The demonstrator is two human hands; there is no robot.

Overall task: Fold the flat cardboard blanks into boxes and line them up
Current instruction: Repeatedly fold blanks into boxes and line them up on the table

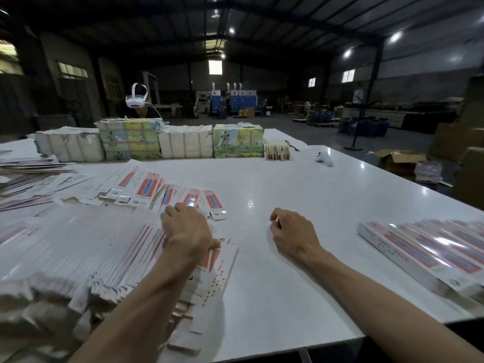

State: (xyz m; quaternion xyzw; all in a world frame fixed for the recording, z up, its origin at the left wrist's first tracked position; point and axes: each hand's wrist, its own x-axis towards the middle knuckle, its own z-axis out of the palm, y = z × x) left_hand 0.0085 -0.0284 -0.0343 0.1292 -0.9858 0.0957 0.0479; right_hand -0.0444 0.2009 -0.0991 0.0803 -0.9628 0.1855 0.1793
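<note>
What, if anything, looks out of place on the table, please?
The loose blanks beyond the left hand lie fanned and askew, overlapping at different angles, unlike the folded boxes lined up neatly on the right.

Glossy white table (301, 184) with fanned flat blanks (91, 247) left, folded boxes (419, 250) right, wrapped bundles (183, 144) along the far edge.
</note>
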